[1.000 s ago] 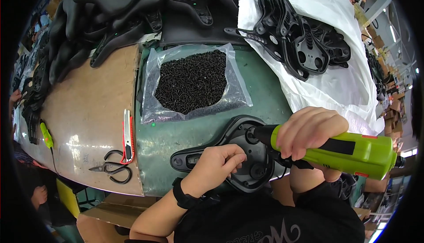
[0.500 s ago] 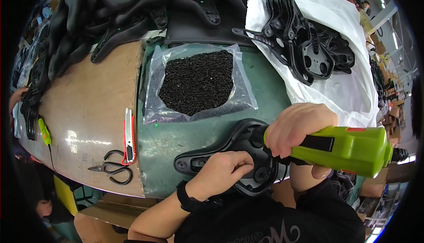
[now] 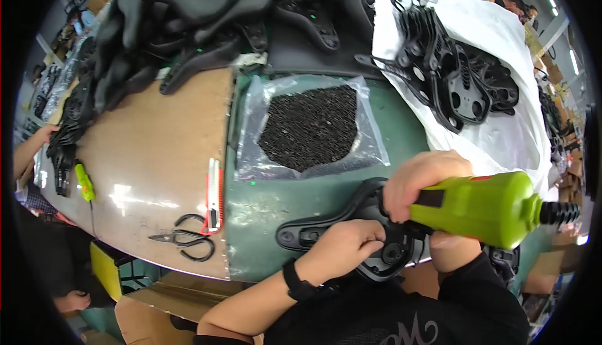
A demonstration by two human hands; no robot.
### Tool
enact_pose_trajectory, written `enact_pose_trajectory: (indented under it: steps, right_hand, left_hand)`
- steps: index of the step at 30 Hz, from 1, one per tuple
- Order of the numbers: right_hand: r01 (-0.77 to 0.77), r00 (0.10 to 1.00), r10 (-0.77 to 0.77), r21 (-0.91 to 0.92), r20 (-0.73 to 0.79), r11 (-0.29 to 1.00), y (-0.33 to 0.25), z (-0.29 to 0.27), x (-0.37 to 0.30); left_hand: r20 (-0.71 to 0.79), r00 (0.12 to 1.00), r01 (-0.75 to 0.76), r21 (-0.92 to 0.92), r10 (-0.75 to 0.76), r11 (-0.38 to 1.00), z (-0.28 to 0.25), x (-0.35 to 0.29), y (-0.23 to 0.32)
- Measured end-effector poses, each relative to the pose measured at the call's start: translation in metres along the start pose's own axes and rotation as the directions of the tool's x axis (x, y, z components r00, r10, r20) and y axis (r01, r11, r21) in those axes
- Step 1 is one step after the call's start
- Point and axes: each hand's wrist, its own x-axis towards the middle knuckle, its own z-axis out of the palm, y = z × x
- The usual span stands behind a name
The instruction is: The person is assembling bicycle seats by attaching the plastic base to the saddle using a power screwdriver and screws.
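A black moulded part [image 3: 342, 216], shaped like a bicycle saddle, lies on the green table top in front of me. My left hand [image 3: 345, 249] rests on it, fingers curled and thumb pressed to the forefinger; whatever they pinch is hidden. My right hand [image 3: 421, 182] is wrapped round a lime-green power screwdriver [image 3: 473, 208], tilted with its rear end out to the right. The tool's front end reaches the part's wide end, but the hand covers its tip. Beyond the part lies a clear plastic bag [image 3: 374, 152] with a heap of small black screws [image 3: 307, 125].
Left of the bag are a red-and-white cutter knife [image 3: 214, 202], black-handled scissors [image 3: 187, 238] and another green screwdriver [image 3: 84, 182]. Black padded pieces [image 3: 207, 0] pile up behind. Black frames [image 3: 469, 91] lie on white sheeting [image 3: 492, 22]. A co-worker's hand [image 3: 46, 133] is at far left.
The whole scene has shifted right in the picture as my head turned. The screwdriver's rear end has tipped slightly; my left hand stays on the saddle-shaped part.
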Motion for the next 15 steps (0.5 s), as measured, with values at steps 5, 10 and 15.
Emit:
enact_pose_trajectory:
  steps: [5, 10, 15]
  right_hand:
    - [0.305, 0.951, -0.295, 0.415, -0.089, 0.857, -0.026, -0.007, -0.017]
    - [0.159, 0.985, -0.117, 0.423, -0.125, 0.892, -0.001, 0.006, -0.042]
    - [0.206, 0.919, -0.008, 0.462, -0.395, 0.863, 0.005, 0.04, -0.06]
  left_hand:
    - [0.024, 0.999, -0.045, -0.064, 0.046, 0.997, 0.006, 0.003, -0.007]
    - [-0.221, 0.968, -0.072, 0.226, 0.123, 0.971, -0.045, 0.02, -0.01]
    - [-0.42, 0.892, 0.196, 0.692, 0.167, 0.695, -0.11, 0.046, -0.041]
